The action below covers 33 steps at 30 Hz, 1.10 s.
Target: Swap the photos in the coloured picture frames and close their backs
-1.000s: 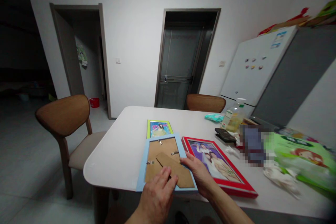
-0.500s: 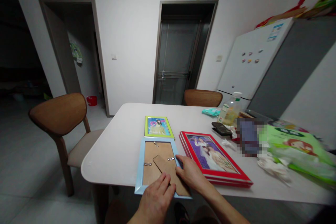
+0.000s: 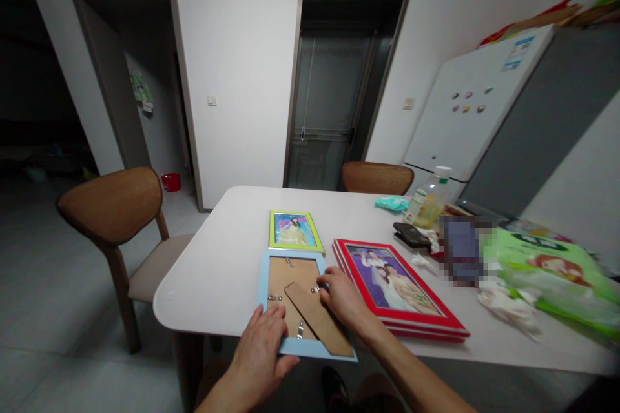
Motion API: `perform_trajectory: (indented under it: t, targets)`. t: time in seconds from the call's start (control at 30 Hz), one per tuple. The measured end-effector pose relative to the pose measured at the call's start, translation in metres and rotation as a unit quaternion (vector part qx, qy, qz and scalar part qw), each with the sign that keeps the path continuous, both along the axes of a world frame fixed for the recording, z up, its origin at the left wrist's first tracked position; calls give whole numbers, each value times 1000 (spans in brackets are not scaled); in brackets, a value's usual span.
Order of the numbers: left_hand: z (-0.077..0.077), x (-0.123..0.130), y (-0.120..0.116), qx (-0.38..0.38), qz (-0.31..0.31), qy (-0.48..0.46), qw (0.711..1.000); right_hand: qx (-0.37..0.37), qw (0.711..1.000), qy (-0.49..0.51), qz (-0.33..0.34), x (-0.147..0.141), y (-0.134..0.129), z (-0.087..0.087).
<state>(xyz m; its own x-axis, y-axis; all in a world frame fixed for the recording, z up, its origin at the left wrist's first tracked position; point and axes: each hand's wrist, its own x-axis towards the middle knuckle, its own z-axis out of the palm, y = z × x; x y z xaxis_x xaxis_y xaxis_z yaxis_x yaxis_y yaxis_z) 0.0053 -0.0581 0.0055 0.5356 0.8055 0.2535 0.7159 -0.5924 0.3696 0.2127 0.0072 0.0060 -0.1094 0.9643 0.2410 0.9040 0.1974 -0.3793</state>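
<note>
A light blue picture frame (image 3: 264, 277) lies face down at the table's front edge, its brown backing board (image 3: 283, 277), metal clips and diagonal stand leg (image 3: 322, 322) showing. My left hand (image 3: 261, 345) rests on the frame's lower left corner, fingers apart. At the right side, my right hand (image 3: 343, 297) has its fingers drawn together at the right metal clip (image 3: 315, 289); whether they grip it is hidden. Just behind lies a lime green frame (image 3: 295, 232) with a picture facing up. Red frames (image 3: 397, 284) are stacked to the right.
On the white table (image 3: 213, 271), a bottle (image 3: 429, 199), a black phone-like object (image 3: 411, 235), crumpled tissues (image 3: 508, 310) and a green package (image 3: 557, 264) stand or lie at the right. Wooden chairs are at the left (image 3: 116, 206) and behind (image 3: 378, 178).
My left hand has moved left, from the stand leg to the frame's lower left corner, uncovering the bottom clip. My right hand has shifted slightly up onto the right clip. The view has shifted slightly.
</note>
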Motion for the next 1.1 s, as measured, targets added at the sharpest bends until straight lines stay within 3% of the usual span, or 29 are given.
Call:
perform_trajectory:
  t: [0.17, 0.3, 0.37, 0.47, 0.53, 0.83, 0.97, 1.1]
  targets:
    - [-3, 1, 4, -10, -13, 5, 1000, 11, 1000, -2, 0, -3, 3, 0]
    - [-4, 0, 4, -9, -13, -3, 1000, 47, 999, 5, 16, -6, -12, 5]
    - [-4, -1, 4, -14, -13, -3, 1000, 43, 995, 22, 83, -10, -24, 10]
    - [-4, 0, 5, -19, -9, -4, 1000, -36, 975, 52, 213, -17, -39, 16]
    - [-5, 0, 5, -20, -11, -4, 1000, -69, 966, 60, 243, -22, -44, 18]
    - [-11, -2, 7, 2, -16, -33, 999, -25, 973, 55, 223, -25, -39, 4]
    - [-18, -3, 8, 19, -20, -59, 998, -8, 977, 38, 210, -30, -39, 4]
    - [-16, -3, 7, 5, -22, -57, 998, -2, 982, 46, 182, -33, -37, 5]
